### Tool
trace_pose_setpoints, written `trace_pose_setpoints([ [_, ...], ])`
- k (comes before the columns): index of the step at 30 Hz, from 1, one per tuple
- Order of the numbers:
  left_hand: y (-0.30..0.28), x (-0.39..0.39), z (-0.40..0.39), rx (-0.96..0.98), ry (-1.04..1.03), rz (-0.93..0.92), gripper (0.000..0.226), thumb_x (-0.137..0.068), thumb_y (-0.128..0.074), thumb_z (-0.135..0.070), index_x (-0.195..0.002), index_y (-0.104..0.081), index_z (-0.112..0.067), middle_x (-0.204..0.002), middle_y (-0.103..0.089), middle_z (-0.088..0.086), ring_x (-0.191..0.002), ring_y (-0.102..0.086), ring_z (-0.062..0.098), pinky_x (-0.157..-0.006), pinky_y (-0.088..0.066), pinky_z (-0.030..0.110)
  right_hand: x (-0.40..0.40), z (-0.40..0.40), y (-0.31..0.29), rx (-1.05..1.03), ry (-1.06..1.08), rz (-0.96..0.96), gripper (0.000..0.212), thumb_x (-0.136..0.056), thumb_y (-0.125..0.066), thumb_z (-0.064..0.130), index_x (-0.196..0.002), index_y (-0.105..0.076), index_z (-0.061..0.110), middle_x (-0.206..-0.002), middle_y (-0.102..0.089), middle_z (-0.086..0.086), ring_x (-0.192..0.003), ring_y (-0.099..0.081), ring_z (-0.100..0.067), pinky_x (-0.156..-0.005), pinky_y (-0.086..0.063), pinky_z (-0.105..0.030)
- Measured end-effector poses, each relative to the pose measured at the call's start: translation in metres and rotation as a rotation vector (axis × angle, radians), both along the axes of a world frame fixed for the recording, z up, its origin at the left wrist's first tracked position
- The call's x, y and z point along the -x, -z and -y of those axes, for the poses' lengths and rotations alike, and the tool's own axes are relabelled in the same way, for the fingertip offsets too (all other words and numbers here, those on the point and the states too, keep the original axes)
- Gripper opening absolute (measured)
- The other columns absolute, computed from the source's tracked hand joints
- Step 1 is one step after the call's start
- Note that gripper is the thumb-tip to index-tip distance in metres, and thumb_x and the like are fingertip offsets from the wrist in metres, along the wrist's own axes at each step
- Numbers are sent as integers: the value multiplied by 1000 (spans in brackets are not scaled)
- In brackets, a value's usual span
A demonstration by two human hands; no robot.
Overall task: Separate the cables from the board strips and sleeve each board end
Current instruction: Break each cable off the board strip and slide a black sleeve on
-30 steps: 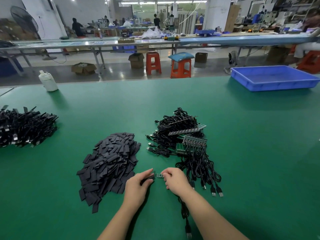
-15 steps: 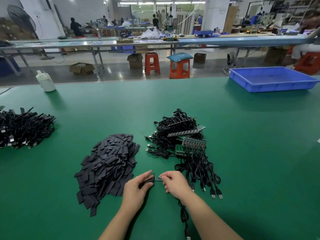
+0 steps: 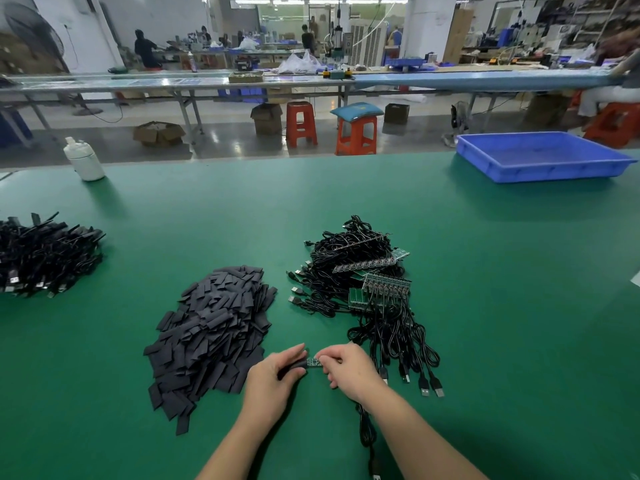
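Sleeve pile (image 3: pixel 213 336) on the surface (image 3: pixel 502 341) left of the board strips with cables (image 3: pixel 367 289), finished cables (image 3: pixel 45 258) far left, tray (image 3: pixel 543 157) far right, bottle (image 3: pixel 83 161) behind.

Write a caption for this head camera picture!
Two hands slide a black sleeve onto a small board.

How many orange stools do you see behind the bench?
3: one bare orange stool, one cushioned beside it, one far right, partly cut off. Others may be hidden.
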State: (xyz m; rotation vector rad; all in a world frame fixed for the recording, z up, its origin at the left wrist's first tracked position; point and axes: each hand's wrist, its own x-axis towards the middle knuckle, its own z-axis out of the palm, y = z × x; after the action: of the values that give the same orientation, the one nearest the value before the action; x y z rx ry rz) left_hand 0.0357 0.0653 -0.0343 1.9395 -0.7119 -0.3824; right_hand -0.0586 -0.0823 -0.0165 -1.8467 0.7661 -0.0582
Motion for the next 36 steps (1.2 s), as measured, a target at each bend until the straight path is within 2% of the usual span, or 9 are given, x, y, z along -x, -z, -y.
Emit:
trace_pose_setpoints([
  [4,-2,1,-1,-52,35,84,41,-82,-75,-3,-114,-72,-29,-102,-70,-19,-94,-64,-12,-92,-46,9,0,0,3,21,-12,1,19,-100,-55,20,-103,-73,24,-75,-65,4,-61,-58,-7,-68,-57,-24],
  [11,-3,-1,-4,-161,95,230,43,-83,-75,-8,-117,-71,-33,-95,-69,-15,-88,-64,-7,-84,-42,3,0,-1,5,27,-26,5,19,-100,-55,21,-96,-72,30,-73,-64,7,-62,-58,-8,-76,-60,-32],
  [15,-7,-1,-1,-179,111,281,47,-83,-74,-5,-123,-68,-29,-99,-73,-12,-86,-64,-9,-85,-43,2,2,0,4,27,-29,13,20,-100,-54,20,-100,-73,27,-76,-65,6,-64,-58,-7,-72,-59,-27],
  [19,-10,-5,-4,-178,154,351,48,-83,-72,0,-126,-66,-21,-133,-61,-7,-101,-64,-1,-98,-48,22,2,0,4,-9,-32,28,20,-101,-53,17,-105,-72,24,-78,-65,6,-64,-57,-6,-65,-55,-18],
  [21,-12,-9,-5,-227,163,395,39,-84,-72,-3,-121,-69,-15,-149,-38,-9,-113,-61,6,-103,-45,23,2,0,4,-23,-29,30,21,-101,-53,17,-106,-72,23,-79,-64,7,-65,-57,-6,-64,-54,-17],
  [23,-14,-11,-4,-265,181,402,29,-85,-73,-8,-114,-73,-13,-151,-34,-7,-117,-59,10,-102,-41,18,3,1,4,-34,-26,33,21,-101,-53,17,-106,-72,23,-79,-65,6,-65,-57,-6,-64,-53,-17],
  [29,-24,-15,-3,-327,215,571,20,-87,-71,-23,-106,-75,-27,-119,-68,-12,-106,-61,15,-91,-47,26,2,0,5,-48,0,40,20,-101,-53,17,-106,-72,22,-81,-66,6,-64,-57,-5,-64,-54,-17],
  [32,-26,-14,0,-389,268,566,23,-91,-64,-31,-113,-70,-33,-103,-71,-11,-98,-62,12,-85,-46,27,2,0,5,-55,10,44,20,-101,-53,17,-108,-72,20,-81,-66,5,-63,-57,-4,-64,-54,-17],
  [36,-25,-11,4,-359,260,516,23,-90,-67,-31,-112,-71,-25,-102,-73,-4,-95,-65,16,-85,-45,25,2,1,3,-54,-9,46,20,-101,-54,15,-108,-72,19,-81,-67,4,-62,-57,-3,-63,-54,-16],
])
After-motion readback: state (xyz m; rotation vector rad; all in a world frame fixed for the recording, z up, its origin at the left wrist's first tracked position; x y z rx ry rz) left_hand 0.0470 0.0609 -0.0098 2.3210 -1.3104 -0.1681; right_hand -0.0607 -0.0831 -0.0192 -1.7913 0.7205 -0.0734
